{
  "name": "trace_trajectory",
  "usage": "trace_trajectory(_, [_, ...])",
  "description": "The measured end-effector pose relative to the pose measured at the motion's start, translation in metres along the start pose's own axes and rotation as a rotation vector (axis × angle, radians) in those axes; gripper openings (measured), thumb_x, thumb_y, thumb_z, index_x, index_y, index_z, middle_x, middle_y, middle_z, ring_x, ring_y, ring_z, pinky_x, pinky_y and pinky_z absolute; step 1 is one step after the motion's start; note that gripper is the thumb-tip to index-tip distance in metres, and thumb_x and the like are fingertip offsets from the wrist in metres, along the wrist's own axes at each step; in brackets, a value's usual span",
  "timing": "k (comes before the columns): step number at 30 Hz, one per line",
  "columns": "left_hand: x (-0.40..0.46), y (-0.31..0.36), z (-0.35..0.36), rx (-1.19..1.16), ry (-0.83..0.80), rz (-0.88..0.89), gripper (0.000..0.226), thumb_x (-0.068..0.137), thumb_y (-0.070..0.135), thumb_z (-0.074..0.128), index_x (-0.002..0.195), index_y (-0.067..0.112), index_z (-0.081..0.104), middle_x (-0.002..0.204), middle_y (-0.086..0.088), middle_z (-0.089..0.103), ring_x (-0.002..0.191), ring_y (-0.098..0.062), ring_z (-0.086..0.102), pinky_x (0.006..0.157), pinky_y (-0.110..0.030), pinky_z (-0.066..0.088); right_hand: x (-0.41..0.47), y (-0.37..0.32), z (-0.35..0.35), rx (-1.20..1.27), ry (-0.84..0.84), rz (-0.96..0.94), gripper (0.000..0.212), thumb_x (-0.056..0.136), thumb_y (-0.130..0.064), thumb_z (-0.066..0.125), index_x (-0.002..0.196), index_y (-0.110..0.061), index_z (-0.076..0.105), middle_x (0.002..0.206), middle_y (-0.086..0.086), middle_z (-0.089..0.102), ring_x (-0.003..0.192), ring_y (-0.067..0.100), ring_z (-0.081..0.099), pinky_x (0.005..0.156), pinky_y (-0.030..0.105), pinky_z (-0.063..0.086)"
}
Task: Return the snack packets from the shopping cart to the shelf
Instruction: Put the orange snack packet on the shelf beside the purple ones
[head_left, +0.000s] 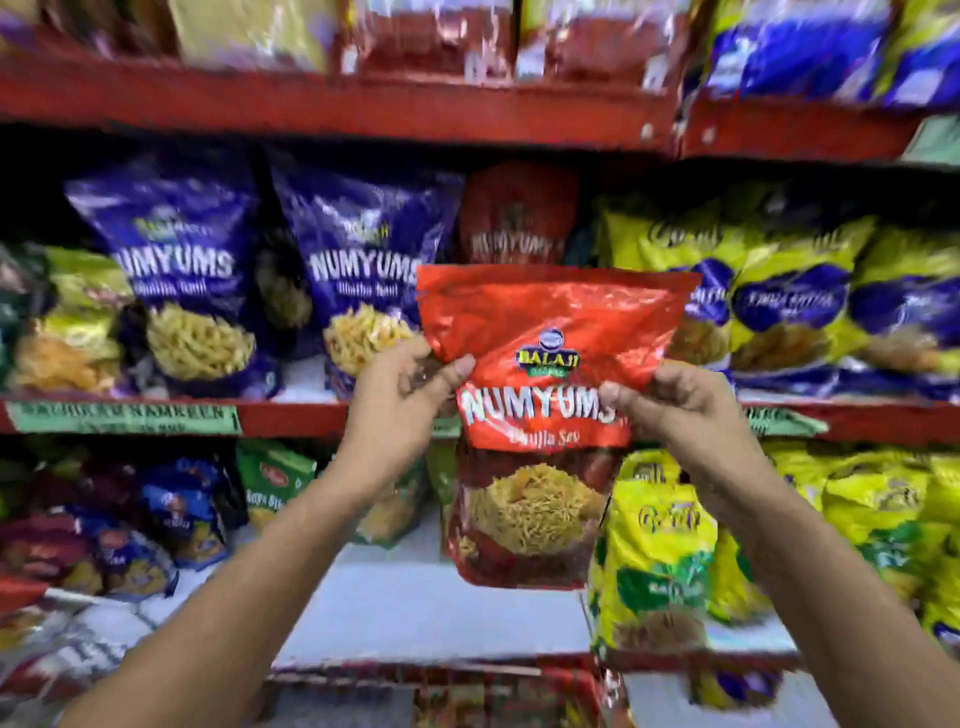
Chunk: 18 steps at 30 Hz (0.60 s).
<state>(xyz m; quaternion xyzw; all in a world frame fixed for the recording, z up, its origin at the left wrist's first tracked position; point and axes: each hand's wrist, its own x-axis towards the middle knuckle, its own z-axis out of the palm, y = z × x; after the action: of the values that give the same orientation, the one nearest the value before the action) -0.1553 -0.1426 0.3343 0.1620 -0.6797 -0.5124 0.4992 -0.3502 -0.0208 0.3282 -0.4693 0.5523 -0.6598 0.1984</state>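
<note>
Red Numyums packet (545, 415): held upright by both grips, left hand (400, 395) and right hand (675, 410) pinching its sides, near middle shelf (291, 418). Not yet shelved; matching red packet (514, 218) behind. Cart (493, 691) contents unclear.

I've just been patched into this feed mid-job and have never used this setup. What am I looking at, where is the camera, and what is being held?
There is no machine here: one camera worn on a person's head looks forward and down at their bare hands. The left hand and right hand together pinch a red Numyums packet by its sides, held upright in front of red store shelves. On the middle shelf behind it stand purple Numyums packets, another red packet and yellow packets. The picture is blurred towards the edges.
</note>
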Motion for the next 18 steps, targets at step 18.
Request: trace_trajectory(18, [0.190, -0.031, 0.049, 0.395, 0.383, 0.068, 0.007, 0.087, 0.015, 0.060, 0.091, 0.010, 0.064, 0.090, -0.015, 0.073, 0.082, -0.031, 0.067, 0.077, -0.044, 0.054, 0.199, 0.011, 0.004, 0.070, 0.299, -0.083, 0.012, 0.080, -0.009, 0.070, 0.091, -0.010, 0.072, 0.092, 0.010, 0.072, 0.082, 0.018, 0.061, 0.078, 0.034, 0.050])
